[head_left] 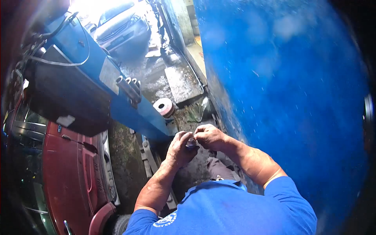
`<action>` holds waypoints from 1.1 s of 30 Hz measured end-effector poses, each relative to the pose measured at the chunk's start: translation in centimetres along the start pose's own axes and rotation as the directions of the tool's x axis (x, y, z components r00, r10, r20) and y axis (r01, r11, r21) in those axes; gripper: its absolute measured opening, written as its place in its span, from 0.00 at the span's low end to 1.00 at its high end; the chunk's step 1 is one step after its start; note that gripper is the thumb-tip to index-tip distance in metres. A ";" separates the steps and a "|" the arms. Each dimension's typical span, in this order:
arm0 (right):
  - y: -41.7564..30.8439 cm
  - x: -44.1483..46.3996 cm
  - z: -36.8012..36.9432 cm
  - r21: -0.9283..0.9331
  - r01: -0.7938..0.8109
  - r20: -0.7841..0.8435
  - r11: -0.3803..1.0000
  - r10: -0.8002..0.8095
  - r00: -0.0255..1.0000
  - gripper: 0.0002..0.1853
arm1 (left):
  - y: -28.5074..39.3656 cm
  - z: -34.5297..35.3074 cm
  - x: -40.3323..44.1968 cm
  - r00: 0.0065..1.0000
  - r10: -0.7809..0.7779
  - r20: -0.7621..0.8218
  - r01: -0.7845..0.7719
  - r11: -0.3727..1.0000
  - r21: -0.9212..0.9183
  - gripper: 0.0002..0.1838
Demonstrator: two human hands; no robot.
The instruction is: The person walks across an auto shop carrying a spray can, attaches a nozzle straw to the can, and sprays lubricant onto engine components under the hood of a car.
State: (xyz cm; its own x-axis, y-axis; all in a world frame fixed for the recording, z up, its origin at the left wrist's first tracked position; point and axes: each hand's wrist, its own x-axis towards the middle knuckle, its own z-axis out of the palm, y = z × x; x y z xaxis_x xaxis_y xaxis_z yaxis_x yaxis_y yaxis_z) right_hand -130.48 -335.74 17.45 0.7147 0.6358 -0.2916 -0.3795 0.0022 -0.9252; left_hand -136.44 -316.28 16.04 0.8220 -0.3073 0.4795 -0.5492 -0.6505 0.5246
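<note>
In front of my chest, my left hand (180, 149) is wrapped round a small, shiny, cylindrical part (191, 142). Its exact kind is too small to make out. My right hand (209, 137) is closed in a pinch against the upper right side of the same part, thumb and fingertips together. Whether anything else sits between those fingertips is hidden. Both hands look dirty and are held close together above the floor.
A blue wall (282, 78) runs along the right. On the left stand a blue lift post (137, 113) with metal tubes (129, 88) and a dark red car (70, 168). A white-and-red round object (163, 106) lies ahead; a silver car (121, 27) stands beyond.
</note>
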 end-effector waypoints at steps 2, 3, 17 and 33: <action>-1.6 3.8 -3.0 0.033 0.069 -0.036 0.997 -0.068 0.997 0.08 | -3.8 0.8 4.4 0.999 0.034 0.020 -0.033 0.998 -0.049 0.37; -2.4 5.9 -4.5 -0.160 0.145 -0.089 0.976 -0.161 0.983 0.09 | -5.8 1.2 6.6 0.998 -0.024 0.066 0.029 0.997 -0.069 0.36; -13.7 30.9 -17.8 -0.920 0.202 -0.155 0.335 -0.786 0.599 0.11 | -25.0 3.5 33.7 0.953 -0.245 0.177 0.234 0.969 0.085 0.33; -27.0 62.8 -29.8 -0.921 0.141 -0.184 0.364 -0.723 0.666 0.03 | -50.9 -0.7 60.3 0.913 -0.249 0.323 0.267 0.964 -0.013 0.31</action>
State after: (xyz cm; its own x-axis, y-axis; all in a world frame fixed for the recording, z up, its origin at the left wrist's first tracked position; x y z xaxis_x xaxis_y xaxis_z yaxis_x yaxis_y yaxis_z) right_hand -57.85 -318.87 16.90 0.8584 0.2799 0.4300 0.5035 -0.6203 -0.6014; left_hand -58.98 -301.17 18.78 0.9358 -0.3434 0.0799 -0.3118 -0.7001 0.6424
